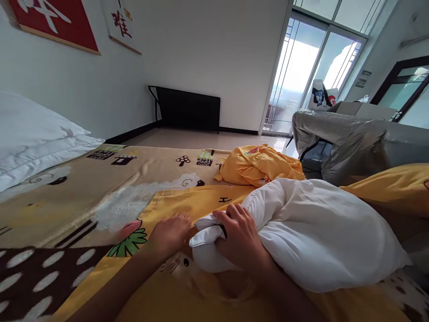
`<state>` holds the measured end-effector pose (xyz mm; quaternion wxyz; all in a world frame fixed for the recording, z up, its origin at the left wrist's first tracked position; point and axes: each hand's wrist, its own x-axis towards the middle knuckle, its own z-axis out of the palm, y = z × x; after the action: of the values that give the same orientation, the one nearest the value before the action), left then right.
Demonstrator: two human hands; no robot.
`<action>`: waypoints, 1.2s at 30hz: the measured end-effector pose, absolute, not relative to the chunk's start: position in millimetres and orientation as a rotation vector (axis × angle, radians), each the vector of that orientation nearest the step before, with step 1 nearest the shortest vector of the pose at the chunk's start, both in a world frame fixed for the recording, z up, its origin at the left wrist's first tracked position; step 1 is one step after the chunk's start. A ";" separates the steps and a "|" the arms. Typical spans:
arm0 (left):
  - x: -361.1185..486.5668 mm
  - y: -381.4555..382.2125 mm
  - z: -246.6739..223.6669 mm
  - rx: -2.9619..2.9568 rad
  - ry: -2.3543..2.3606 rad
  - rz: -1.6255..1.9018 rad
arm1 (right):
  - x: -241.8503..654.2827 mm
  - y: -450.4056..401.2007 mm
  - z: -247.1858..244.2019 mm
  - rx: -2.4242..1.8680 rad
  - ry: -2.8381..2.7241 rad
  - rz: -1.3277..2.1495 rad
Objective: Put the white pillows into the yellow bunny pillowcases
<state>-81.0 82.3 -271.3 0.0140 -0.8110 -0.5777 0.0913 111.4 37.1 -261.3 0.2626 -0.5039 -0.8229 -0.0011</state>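
A white pillow (328, 232) lies at the right, its left end bunched and folded. My right hand (237, 232) is closed around that bunched end. Just left of it, my left hand (172, 232) is at the edge of a yellow pillowcase (191, 199) with a cartoon print; its fingers are blurred, and what they hold, if anything, cannot be made out. The yellow cloth spreads under both hands and forearms. Behind the pillow sits a crumpled yellow bundle (261, 165).
Beneath everything is a patterned beige and brown blanket (117, 188). White pillows (36, 138) are at the left. More yellow cloth (395, 185) lies at the right, before plastic-covered furniture (345, 129). A black panel (187, 109) leans near the back wall.
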 end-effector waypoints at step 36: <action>-129.1 38.3 -231.8 -2.823 -2.057 -0.486 | 53.7 23.5 -241.8 -1.472 -2.504 0.120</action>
<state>-129.1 38.3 -231.8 -0.1914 -0.7857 -0.5724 -0.1352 53.7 23.5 -241.8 0.1168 -0.5028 -0.8555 0.0412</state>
